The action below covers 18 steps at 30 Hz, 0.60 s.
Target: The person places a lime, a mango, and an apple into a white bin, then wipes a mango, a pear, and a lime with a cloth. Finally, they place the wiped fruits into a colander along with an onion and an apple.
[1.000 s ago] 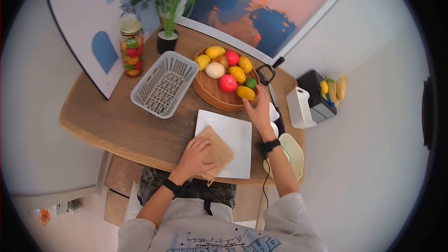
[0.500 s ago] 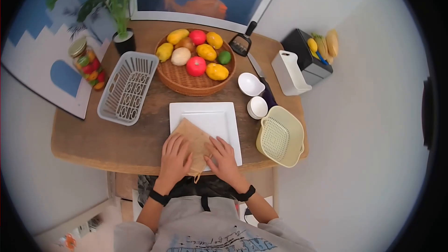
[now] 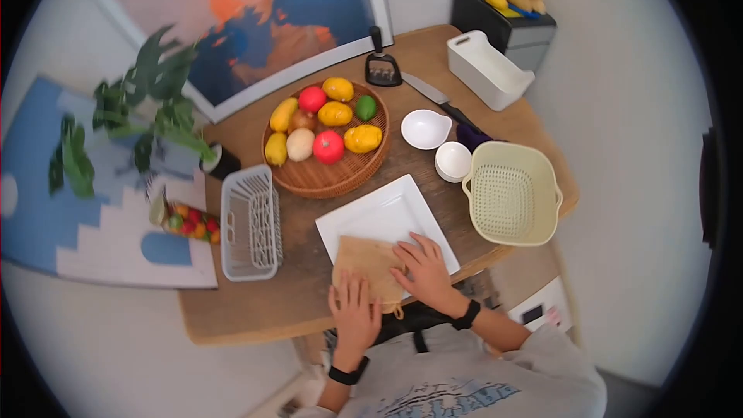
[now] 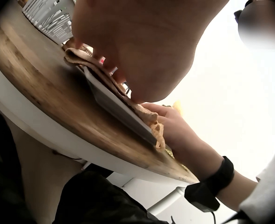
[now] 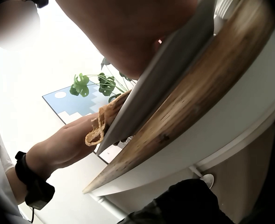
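A tan cloth (image 3: pixel 362 257) with a small loop lies over the near part of a square white plate (image 3: pixel 379 207). The left hand (image 3: pixel 356 316) rests on the cloth's left part with extended fingers. On its right edge lie the fingers of the right hand (image 3: pixel 427 271), also relaxed. In the left wrist view, the cloth's loop (image 4: pixel 159 135) hangs past the plate edge (image 4: pixel 114 105), between the two hands. The right wrist view shows the plate's underside (image 5: pixel 151 84) and the same loop (image 5: pixel 96 130) by the left hand (image 5: pixel 65 144).
Beyond the plate stands a wicker basket (image 3: pixel 329 186) of fruit, with a grey basket (image 3: pixel 249 224) and glass jar (image 3: pixel 186 220) to its left. At the right are white bowls (image 3: pixel 426 130), a knife (image 3: pixel 426 89), a yellow-green basket (image 3: pixel 511 193) and a white bin (image 3: pixel 487 70).
The right hand has come down from beside the fruit basket onto the cloth. The left hand stays on the cloth, and the head view has turned.
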Motion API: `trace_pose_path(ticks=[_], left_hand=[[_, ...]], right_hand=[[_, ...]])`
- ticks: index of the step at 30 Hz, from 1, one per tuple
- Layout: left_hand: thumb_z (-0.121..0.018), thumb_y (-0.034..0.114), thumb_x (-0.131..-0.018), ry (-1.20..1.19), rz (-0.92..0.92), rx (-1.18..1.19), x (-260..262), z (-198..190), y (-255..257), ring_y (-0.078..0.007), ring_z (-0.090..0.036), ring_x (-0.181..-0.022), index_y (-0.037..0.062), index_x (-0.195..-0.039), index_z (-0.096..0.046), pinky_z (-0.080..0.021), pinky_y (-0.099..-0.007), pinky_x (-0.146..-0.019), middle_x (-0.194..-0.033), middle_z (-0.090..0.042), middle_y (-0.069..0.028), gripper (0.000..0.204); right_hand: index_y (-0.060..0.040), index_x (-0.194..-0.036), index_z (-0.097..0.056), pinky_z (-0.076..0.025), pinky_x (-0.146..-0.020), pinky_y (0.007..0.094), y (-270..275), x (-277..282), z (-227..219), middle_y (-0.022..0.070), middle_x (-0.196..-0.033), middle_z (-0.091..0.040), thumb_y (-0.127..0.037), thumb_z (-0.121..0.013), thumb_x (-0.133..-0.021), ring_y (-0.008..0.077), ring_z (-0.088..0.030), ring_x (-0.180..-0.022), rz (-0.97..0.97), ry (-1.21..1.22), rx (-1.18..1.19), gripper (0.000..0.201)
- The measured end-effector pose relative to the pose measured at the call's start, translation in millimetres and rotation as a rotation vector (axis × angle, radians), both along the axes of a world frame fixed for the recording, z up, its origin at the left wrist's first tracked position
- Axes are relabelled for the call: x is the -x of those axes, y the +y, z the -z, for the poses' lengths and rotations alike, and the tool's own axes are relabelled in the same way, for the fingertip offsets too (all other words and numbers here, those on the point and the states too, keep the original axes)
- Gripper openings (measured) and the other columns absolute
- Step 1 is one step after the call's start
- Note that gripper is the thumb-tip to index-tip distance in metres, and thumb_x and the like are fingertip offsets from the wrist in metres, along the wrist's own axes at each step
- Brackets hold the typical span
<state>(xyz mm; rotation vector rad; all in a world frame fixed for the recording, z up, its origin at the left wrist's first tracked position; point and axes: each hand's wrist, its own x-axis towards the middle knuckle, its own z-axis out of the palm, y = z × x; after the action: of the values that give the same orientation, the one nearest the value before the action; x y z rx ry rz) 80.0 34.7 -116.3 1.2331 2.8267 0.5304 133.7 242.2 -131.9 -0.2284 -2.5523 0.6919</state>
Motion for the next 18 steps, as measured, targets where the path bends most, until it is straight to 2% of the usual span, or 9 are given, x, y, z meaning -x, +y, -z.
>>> trace_pose_path(ticks=[4, 8, 11, 15, 18], left_hand=[[-0.065, 0.030, -0.099, -0.064, 0.024, -0.020, 7, -13, -2, -0.0402, -0.031, -0.154, -0.0027, -0.145, -0.054, -0.020, -0.0610, -0.123, -0.161, -0.043, -0.0215, 0.057], [-0.068, 0.030, -0.098, -0.056, -0.013, 0.004, 15, -11, -5, -0.0429, -0.032, -0.153, -0.0034, -0.147, -0.051, -0.021, -0.0603, -0.122, -0.162, -0.040, -0.0251, 0.062], [-0.068, 0.030, -0.097, -0.063, -0.024, -0.051, 20, -3, -9, -0.0446, -0.032, -0.152, -0.0045, -0.148, -0.049, -0.024, -0.0599, -0.121, -0.162, -0.041, -0.0241, 0.064], [-0.070, 0.032, -0.096, -0.062, -0.142, -0.133, 24, 1, -16, -0.0467, -0.036, -0.147, -0.0067, -0.149, -0.046, -0.030, -0.0574, -0.118, -0.156, -0.043, -0.0295, 0.070], [-0.071, 0.035, -0.096, -0.033, -0.190, -0.177, 25, 15, -24, -0.0458, -0.046, -0.137, -0.0070, -0.143, -0.051, -0.034, -0.0573, -0.114, -0.141, -0.055, -0.0295, 0.066]], right_hand=[[-0.0090, -0.116, -0.070, -0.041, -0.111, 0.0503, 1, -3, -1, 0.0093, -0.123, -0.065, -0.019, -0.075, -0.087, 0.0358, -0.051, -0.135, 0.013, 0.044, 0.026, 0.031], [-0.0085, -0.115, -0.070, -0.043, -0.109, 0.0477, 1, -6, 4, 0.0071, -0.120, -0.066, -0.018, -0.074, -0.088, 0.0339, -0.053, -0.131, 0.029, 0.087, 0.054, 0.029], [-0.0073, -0.113, -0.070, -0.043, -0.109, 0.0464, 0, -6, 4, 0.0061, -0.119, -0.067, -0.019, -0.074, -0.089, 0.0325, -0.054, -0.130, 0.036, 0.099, 0.065, 0.027], [-0.0044, -0.108, -0.075, -0.045, -0.105, 0.0464, 0, -6, 6, 0.0069, -0.115, -0.070, -0.021, -0.074, -0.094, 0.0325, -0.056, -0.127, 0.035, 0.122, 0.031, 0.022], [-0.0042, -0.109, -0.074, -0.045, -0.106, 0.0462, 0, -7, 7, 0.0074, -0.113, -0.070, -0.023, -0.071, -0.096, 0.0323, -0.057, -0.127, 0.036, 0.148, 0.022, 0.023]])
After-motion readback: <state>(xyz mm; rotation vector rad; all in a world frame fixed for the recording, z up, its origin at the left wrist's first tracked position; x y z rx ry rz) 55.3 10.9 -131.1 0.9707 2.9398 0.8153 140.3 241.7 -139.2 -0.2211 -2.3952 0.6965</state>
